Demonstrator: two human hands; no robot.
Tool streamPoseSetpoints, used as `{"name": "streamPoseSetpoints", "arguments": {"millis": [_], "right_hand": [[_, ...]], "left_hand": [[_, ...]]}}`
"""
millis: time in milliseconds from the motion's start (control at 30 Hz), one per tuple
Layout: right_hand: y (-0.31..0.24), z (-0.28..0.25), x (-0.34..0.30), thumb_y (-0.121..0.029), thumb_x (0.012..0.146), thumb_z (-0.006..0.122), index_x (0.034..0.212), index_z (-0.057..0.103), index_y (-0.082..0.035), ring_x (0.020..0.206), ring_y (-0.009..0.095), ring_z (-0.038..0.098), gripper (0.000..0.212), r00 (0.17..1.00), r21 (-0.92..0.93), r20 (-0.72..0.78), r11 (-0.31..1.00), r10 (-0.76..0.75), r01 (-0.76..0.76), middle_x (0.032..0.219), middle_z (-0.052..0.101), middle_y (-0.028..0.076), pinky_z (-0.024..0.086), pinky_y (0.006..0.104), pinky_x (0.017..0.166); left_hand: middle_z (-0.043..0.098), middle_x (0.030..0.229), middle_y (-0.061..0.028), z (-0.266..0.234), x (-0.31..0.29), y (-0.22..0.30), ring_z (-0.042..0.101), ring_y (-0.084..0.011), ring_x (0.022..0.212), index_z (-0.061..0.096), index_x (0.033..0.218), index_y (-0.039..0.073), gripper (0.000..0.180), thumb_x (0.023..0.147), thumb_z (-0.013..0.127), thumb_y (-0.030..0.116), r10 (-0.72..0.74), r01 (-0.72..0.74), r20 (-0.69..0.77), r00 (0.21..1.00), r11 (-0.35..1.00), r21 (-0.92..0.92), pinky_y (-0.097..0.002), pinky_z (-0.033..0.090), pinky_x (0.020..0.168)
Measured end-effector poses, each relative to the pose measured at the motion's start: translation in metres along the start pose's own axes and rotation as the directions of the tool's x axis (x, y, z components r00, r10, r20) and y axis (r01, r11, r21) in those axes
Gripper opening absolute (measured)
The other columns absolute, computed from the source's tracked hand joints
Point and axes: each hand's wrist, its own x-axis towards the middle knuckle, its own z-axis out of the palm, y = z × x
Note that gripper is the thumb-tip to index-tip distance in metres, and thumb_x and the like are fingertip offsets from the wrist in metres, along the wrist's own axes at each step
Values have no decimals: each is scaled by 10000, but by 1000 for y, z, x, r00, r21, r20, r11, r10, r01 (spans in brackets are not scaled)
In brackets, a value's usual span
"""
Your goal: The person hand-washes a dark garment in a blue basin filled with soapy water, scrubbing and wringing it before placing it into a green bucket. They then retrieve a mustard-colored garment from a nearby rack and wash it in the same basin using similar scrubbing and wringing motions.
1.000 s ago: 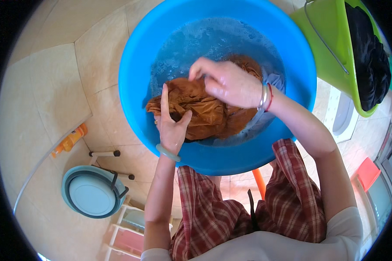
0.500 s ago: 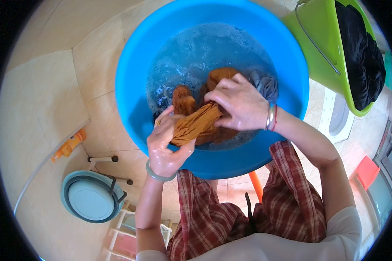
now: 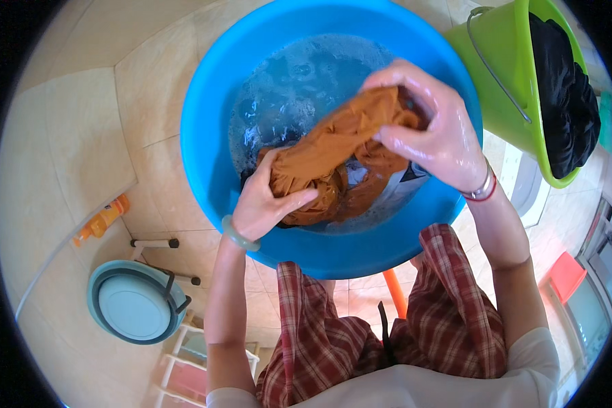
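Note:
A wet orange-brown garment (image 3: pixel 343 136) is stretched between my two hands above a large blue basin (image 3: pixel 207 122) of soapy water (image 3: pixel 299 75). My left hand (image 3: pixel 262 200) grips its near left end, thumb on top and fingers behind the cloth. My right hand (image 3: pixel 432 126), slightly blurred, is closed round the raised far right end. Lower folds of the garment hang into the water. Beneath it some grey and dark cloth (image 3: pixel 411 173) shows at the basin's right side; most of that is hidden.
A green bucket (image 3: pixel 493 75) with black cloth (image 3: pixel 561 95) stands at the right. To the left are an orange bottle (image 3: pixel 102 219), a folded blue-grey basin (image 3: pixel 134 309) and a white rack (image 3: pixel 173 367). A floor toilet (image 3: pixel 523 183) lies behind the bucket.
My right hand has moved up and right, drawing the garment out longer. The left hand has shifted slightly up and keeps its hold. More of the cloth is lifted from the water.

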Motion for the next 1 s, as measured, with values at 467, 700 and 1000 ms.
{"name": "streamPoseSetpoints", "arguments": {"millis": [467, 700, 1000], "right_hand": [[159, 27, 41, -255, 886, 696, 1333, 552, -160, 1155, 377, 537, 479, 940, -578, -338, 780, 41, -241, 1262, 526, 199, 452, 438, 1014], [183, 51, 44, -147, 854, 677, 1275, 531, -96, 1074, 384, 565, 448, 950, -738, -288, 604, 121, -301, 1217, 490, 218, 523, 460, 866], [39, 143, -7, -91, 840, 644, 1063, 589, -36, 907, 272, 627, 236, 947, -454, 249, 839, -205, 301, 986, 522, 127, 563, 327, 700]], "left_hand": [[494, 1358, -164, 14, 95, -54, 533, -332, 1226, 325, 1505, 125, 610, 949, 572, 79, -257, -155, -347, 902, 557, -816, -546, 502, 981], [544, 1346, -128, 38, 105, -46, 583, -285, 1156, 424, 1463, 170, 477, 997, 528, 180, -244, -132, -315, 917, 560, -818, -457, 521, 956], [618, 1083, -103, 22, 106, -55, 604, -310, 988, 549, 1288, 205, 391, 973, 578, 435, 178, 83, 80, 981, -7, -997, -466, 537, 779]]}}
